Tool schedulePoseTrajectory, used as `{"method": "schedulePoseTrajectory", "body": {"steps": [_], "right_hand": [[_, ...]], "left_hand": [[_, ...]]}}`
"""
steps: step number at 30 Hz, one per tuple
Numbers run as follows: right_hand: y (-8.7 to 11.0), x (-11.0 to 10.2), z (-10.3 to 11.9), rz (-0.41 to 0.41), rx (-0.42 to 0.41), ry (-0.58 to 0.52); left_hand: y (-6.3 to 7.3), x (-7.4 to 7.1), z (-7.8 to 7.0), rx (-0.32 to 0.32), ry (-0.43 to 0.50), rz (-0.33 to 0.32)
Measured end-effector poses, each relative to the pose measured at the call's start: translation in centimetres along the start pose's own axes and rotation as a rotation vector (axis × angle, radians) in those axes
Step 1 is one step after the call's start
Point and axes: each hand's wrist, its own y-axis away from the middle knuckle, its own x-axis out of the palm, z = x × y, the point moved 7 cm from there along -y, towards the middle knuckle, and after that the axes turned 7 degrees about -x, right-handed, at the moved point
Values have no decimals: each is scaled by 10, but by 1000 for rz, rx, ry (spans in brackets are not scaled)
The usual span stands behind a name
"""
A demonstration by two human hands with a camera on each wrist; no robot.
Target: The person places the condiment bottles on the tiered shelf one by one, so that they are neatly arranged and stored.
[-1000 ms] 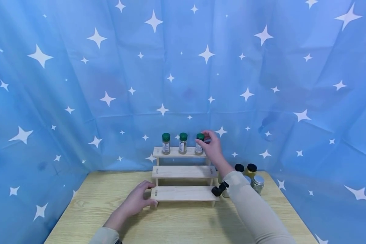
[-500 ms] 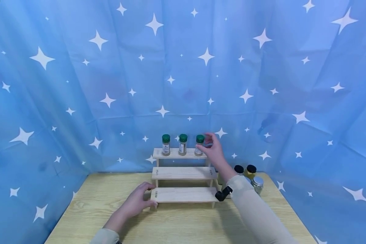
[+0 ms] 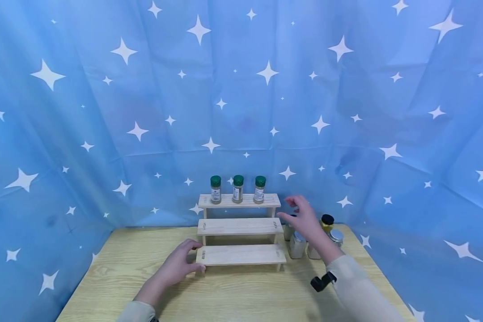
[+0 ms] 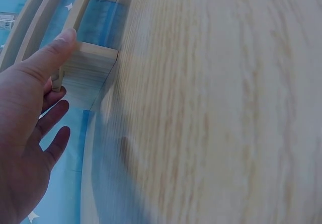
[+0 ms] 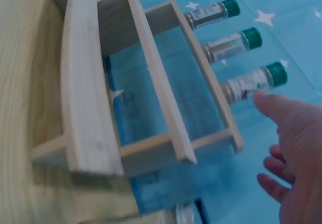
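- Drew the right hand [image 3: 303,219] off the right green-capped jar [image 3: 259,195] since the earlier frame, down and to the right.
- At left, pinched the left end of the wooden rack [image 3: 239,226] in the left hand [image 3: 178,264], at the near, lowest shelf [image 3: 241,255], with thumb toward the near side and forefinger toward the far side.
- Seemed wise to make that hold firm but light, steadying the rack without lifting or shoving.
- Along the far, top shelf [image 3: 248,201], showed upright and apart, from left to right: left green-capped jar [image 3: 216,195], middle green-capped jar [image 3: 237,194], then the right one, a little short of the shelf's right end.
- Past the rack's right end, had nothing in the right hand, with thumb and fingers parted, loosely bent and released.
- Looked like the tail of a letting-go; best done by clearing the jar before turning the wrist, so as not to nudge glass.
- At far right on the table [image 3: 241,297], showed more jars, partly behind that hand: a silver-lidded jar [image 3: 297,246] beside the rack, and a black-capped yellow jar [image 3: 327,226] farther off.
- Called, by judgement, for lowering fingers from above there, avoiding a sideways sweep among close-set jars.
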Motion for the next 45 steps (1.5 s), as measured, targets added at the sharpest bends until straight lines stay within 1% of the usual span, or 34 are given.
{"method": "schedulePoseTrajectory", "body": {"steps": [5,8,10,14,20,25,29,38,45], "right_hand": [[22,-8,-12,32,6,50],[34,-13,-18,34,9,72],[42,-15,-21,35,8,68],[55,-17,-29,38,-8,90],[67,-16,-37,63,-38,220],[73,-15,-34,91,-94,317],[74,-14,-34,104,-102,356],[73,-12,-39,129,-123,388],[72,-8,-45,138,-125,383]], "left_hand": [[2,-2,0,-10,9,1],[2,-3,-1,-10,8,5],[2,-2,-2,-8,7,6],[2,-2,-2,-4,0,-3],[2,-2,-3,-9,-1,-3],[2,-2,-4,-6,-5,-6],[2,-2,-3,-5,-2,-3],[3,-2,-5,0,-1,1],[4,-2,-4,-1,-8,1]]}}
